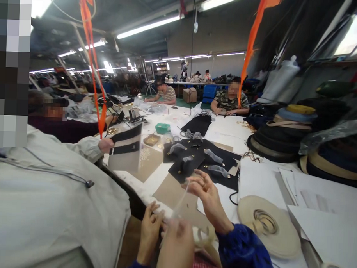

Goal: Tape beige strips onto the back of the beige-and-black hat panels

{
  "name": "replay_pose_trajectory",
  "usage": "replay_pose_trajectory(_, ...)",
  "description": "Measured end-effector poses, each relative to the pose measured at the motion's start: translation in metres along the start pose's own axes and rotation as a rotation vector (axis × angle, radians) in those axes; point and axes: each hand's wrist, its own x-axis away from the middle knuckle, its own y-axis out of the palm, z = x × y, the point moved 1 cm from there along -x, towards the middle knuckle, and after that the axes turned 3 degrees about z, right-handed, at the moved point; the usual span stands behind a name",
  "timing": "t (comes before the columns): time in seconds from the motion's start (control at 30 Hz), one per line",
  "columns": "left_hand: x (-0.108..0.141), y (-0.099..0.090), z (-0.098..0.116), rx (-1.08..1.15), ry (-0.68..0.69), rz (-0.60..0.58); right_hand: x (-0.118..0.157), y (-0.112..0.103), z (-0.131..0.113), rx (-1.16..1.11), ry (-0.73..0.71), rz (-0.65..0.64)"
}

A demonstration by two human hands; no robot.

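My right hand (208, 195), in a blue sleeve, is raised over the table with its fingertips pinched on a thin translucent strip (181, 200). That strip runs down to a blurred hand (177, 243) at the bottom middle; whose hand it is I cannot tell. My left hand (149, 230), also blue-sleeved, is by the table edge with its fingers curled; what they hold is hidden. Just beyond are black panels (192, 160) with brass-coloured eyelets and grey wrapped handles (218, 170). A roll of cream tape (263, 227) lies right of my right hand.
At left, a person in a pale jacket (59, 192) holds a black-and-beige panel (126, 144). A green box (162, 128) and a tray of small brass parts (151, 139) stand farther back. Stacked strap rolls (279, 137) are at right. Orange ribbons (250, 46) hang overhead.
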Motion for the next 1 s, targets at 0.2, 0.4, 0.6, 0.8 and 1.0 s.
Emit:
replay_pose_trajectory(0.2, 0.024, -0.043, -0.043, -0.058, -0.091, 0.125, -0.021, -0.001, 0.019, 0.468, -0.176, 0.05)
replay_pose_trajectory(0.4, 0.036, -0.038, -0.031, -0.298, -0.017, 0.041, -0.01, -0.016, 0.025, 0.428, -0.111, 0.104)
replay_pose_trajectory(0.6, 0.033, 0.054, 0.085, -1.449, 0.975, -0.337, 0.03, -0.052, 0.044, 0.434, -0.031, 0.254)
replay_pose_trajectory(0.8, 0.068, 0.057, 0.08, -1.267, 1.171, -0.495, 0.089, -0.125, 0.059, 0.528, 0.036, 0.507)
replay_pose_trajectory(1.0, 0.137, 0.033, 0.067, -0.041, 0.012, -0.062, 0.165, -0.184, 0.057, 0.737, 0.1, 0.508)
